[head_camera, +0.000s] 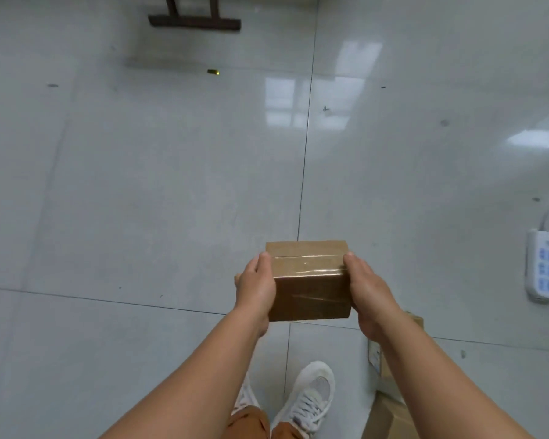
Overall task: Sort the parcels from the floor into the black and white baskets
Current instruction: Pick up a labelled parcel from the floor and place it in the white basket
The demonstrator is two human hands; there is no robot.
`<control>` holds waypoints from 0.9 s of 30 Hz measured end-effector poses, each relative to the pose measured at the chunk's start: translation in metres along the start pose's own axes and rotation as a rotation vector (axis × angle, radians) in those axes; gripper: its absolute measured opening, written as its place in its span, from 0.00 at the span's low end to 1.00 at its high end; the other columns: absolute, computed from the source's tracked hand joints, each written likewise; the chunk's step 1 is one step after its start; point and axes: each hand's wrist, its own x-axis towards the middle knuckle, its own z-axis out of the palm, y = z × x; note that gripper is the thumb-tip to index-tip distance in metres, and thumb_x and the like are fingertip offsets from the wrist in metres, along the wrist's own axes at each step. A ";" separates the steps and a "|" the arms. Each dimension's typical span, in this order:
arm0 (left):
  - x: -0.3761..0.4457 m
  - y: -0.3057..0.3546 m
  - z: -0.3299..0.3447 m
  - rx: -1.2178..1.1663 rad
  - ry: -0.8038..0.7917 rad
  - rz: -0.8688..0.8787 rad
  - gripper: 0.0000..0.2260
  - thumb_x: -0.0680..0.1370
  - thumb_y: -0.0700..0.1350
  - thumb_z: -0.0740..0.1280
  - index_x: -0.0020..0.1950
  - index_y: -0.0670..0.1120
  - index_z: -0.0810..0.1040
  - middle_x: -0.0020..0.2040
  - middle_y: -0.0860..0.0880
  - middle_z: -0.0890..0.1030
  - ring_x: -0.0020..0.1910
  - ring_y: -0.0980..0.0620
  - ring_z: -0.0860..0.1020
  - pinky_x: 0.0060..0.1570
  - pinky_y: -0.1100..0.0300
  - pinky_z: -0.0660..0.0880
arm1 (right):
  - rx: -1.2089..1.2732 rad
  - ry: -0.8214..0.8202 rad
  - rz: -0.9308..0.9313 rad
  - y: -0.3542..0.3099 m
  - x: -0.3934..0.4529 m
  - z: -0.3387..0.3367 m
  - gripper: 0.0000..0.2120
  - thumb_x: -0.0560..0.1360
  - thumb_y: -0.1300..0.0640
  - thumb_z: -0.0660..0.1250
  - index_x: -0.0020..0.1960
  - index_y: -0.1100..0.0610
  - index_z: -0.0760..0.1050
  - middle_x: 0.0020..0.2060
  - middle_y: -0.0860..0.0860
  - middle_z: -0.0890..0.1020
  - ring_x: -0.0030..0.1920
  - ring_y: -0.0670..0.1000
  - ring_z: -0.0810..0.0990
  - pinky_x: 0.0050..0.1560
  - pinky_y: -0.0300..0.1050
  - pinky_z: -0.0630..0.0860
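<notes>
Both forearms reach forward; left hand [256, 289] and right hand [370, 291] clasp taped cardboard parcel [309, 282] between curled fingers, thumbs on top; more parcels [390, 394] below right fingers.

No legible text anywhere.

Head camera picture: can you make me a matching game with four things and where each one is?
Things:
1. taped cardboard parcel
2. white power strip
3. white sneaker
4. dark wooden furniture base

Places:
A. top edge of the picture, on the floor
B. bottom of the picture, below the arms
C. held up between the left hand and the right hand
D. right edge of the picture, on the floor

Pairs: 1-C, 2-D, 3-B, 4-A
</notes>
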 end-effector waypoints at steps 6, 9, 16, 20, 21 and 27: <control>-0.118 0.064 -0.055 -0.095 0.040 0.123 0.16 0.80 0.55 0.56 0.58 0.46 0.73 0.54 0.46 0.79 0.47 0.51 0.76 0.37 0.59 0.68 | 0.142 0.038 -0.083 -0.058 -0.125 -0.016 0.15 0.80 0.40 0.55 0.60 0.47 0.69 0.59 0.47 0.73 0.58 0.50 0.70 0.57 0.45 0.63; -0.171 0.087 -0.076 -0.133 0.047 0.109 0.18 0.80 0.56 0.53 0.56 0.43 0.74 0.51 0.46 0.81 0.44 0.51 0.77 0.35 0.59 0.68 | 0.176 0.034 -0.116 -0.082 -0.182 -0.015 0.21 0.79 0.39 0.55 0.63 0.52 0.70 0.56 0.49 0.76 0.58 0.51 0.71 0.56 0.47 0.62; -0.267 0.129 -0.127 -0.259 0.054 0.272 0.13 0.81 0.49 0.57 0.55 0.47 0.79 0.50 0.48 0.82 0.47 0.50 0.77 0.42 0.60 0.70 | 0.131 -0.010 -0.303 -0.128 -0.287 -0.009 0.13 0.80 0.40 0.56 0.58 0.43 0.73 0.59 0.48 0.73 0.60 0.50 0.71 0.57 0.47 0.64; -0.306 0.138 -0.159 -0.334 0.119 0.373 0.13 0.81 0.46 0.59 0.65 0.50 0.76 0.56 0.51 0.81 0.51 0.53 0.77 0.44 0.61 0.70 | 0.118 -0.088 -0.414 -0.149 -0.333 0.000 0.10 0.81 0.49 0.57 0.60 0.43 0.73 0.59 0.48 0.76 0.59 0.49 0.73 0.55 0.44 0.67; -0.314 0.138 -0.167 -0.353 0.136 0.389 0.14 0.81 0.45 0.60 0.65 0.50 0.76 0.56 0.52 0.81 0.51 0.53 0.78 0.44 0.62 0.71 | 0.118 -0.113 -0.449 -0.154 -0.344 0.004 0.10 0.81 0.52 0.57 0.60 0.43 0.72 0.59 0.48 0.77 0.58 0.48 0.73 0.54 0.43 0.67; -0.360 0.126 -0.222 -0.534 0.233 0.461 0.11 0.81 0.42 0.60 0.60 0.53 0.76 0.53 0.51 0.82 0.53 0.52 0.79 0.51 0.58 0.75 | 0.084 -0.270 -0.591 -0.174 -0.405 0.036 0.15 0.81 0.61 0.58 0.62 0.46 0.73 0.54 0.50 0.82 0.53 0.48 0.80 0.42 0.36 0.71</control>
